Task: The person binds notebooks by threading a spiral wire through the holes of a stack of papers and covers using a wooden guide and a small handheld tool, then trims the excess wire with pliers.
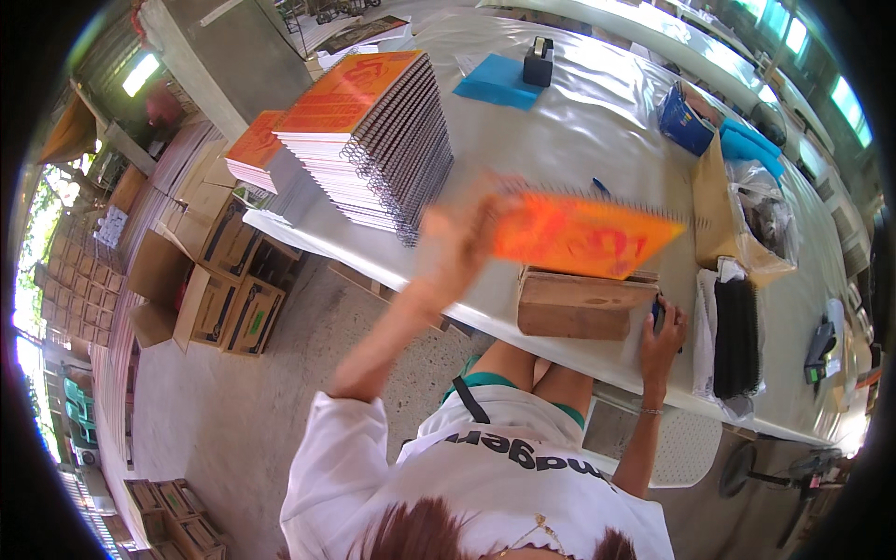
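Observation:
My left hand (455, 241), smeared by motion, grips the left end of an orange spiral notebook (583, 231). The notebook is held tilted above a brown wooden block (574, 306) at the table's near edge, with its wire coil along the far side. My right hand (664, 338) is beside the block's right end, its fingers curled round a small dark object (659, 314) whose kind I cannot make out. Left of the notebook rises a tall stack of spiral notebooks (373, 140) with orange covers, coils facing right. A blue pen (602, 187) lies beyond the notebook.
A lower orange-topped stack (257, 154) adjoins the tall one. Farther back are a blue sheet (495, 82) and a black tape dispenser (539, 62). On the right stand a blue box (686, 121), a plastic-lined carton (714, 205) and a bundle of black coils (735, 336). Cardboard boxes (229, 308) sit on the floor.

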The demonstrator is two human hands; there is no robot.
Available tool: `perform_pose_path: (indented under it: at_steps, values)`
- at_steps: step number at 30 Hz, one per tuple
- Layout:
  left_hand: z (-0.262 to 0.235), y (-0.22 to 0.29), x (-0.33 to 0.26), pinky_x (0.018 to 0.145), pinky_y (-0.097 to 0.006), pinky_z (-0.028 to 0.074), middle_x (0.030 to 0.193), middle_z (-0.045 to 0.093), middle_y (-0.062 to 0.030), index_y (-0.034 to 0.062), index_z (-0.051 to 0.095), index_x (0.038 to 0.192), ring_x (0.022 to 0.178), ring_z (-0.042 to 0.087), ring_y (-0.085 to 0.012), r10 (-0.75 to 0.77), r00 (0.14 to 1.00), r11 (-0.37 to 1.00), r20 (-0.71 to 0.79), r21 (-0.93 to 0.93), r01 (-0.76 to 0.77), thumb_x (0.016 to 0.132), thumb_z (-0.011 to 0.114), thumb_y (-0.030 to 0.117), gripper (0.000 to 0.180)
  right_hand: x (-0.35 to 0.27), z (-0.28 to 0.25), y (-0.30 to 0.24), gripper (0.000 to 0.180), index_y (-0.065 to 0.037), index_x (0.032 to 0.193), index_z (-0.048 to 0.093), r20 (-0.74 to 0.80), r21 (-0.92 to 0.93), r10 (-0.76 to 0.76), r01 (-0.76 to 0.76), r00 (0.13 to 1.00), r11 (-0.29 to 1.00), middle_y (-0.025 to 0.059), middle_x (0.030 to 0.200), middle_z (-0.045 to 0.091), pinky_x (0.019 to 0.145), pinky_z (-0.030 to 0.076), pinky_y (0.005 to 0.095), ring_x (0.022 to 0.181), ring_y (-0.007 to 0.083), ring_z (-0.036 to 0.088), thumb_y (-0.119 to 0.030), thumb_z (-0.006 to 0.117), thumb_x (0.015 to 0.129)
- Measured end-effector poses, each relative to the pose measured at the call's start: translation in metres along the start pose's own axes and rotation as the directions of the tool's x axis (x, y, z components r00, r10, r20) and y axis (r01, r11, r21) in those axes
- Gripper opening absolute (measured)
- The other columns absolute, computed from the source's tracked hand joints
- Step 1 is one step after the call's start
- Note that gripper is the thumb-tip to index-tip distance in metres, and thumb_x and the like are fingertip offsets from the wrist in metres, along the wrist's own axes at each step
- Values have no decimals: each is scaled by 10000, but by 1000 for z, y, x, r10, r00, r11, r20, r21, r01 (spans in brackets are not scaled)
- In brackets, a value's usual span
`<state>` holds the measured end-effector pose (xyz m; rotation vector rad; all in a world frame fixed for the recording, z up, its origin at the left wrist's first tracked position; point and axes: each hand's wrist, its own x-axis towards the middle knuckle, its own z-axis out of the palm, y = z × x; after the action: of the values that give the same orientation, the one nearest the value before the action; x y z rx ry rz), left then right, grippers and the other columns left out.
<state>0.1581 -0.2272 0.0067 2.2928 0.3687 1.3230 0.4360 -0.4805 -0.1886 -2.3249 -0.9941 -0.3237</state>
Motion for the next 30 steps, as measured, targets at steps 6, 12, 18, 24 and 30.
perform_pose_path:
  at_steps: [6,12,18,24,30]
  values:
    - [-150,3,106,917,-332,498,1006,652,-102,60,646,1221,964,645,-245,53,943,913,-329,397,88,983,572,131,259,-3,1,-3,377,-121,1288,582,-28,9,-22,23,999,1000,160,1204,531,1044,362,503,1177,360,498,-142,634,916]
    - [-237,-56,187,981,-367,470,1052,655,-151,40,636,1207,1018,620,-286,179,881,697,-438,688,201,993,519,196,289,-2,1,-3,367,-120,1276,586,-7,-3,17,-17,1000,1000,167,1208,531,1039,365,507,1170,366,500,-139,638,912]
    - [-243,-124,225,958,-453,464,1098,660,-238,21,638,1127,1028,609,-404,169,930,666,-325,734,135,1002,445,251,326,-2,-2,-6,373,-114,1277,578,-22,-5,-9,8,1000,1000,174,1220,525,1041,363,505,1185,368,495,-135,636,910]
    - [-163,-139,246,830,-466,490,837,684,-194,14,662,813,860,658,-352,243,970,833,27,506,-223,946,412,236,360,-2,-3,-10,369,-111,1280,574,-7,-8,-7,7,1000,1000,176,1223,524,1044,358,503,1197,364,489,-131,630,915]
    - [-138,-148,251,801,-371,499,820,673,-148,38,686,755,837,650,-244,-233,956,841,180,531,105,929,474,177,308,-2,-3,-8,375,-108,1285,574,7,-48,4,-4,1000,999,176,1238,528,1045,358,504,1213,370,482,-130,632,915]
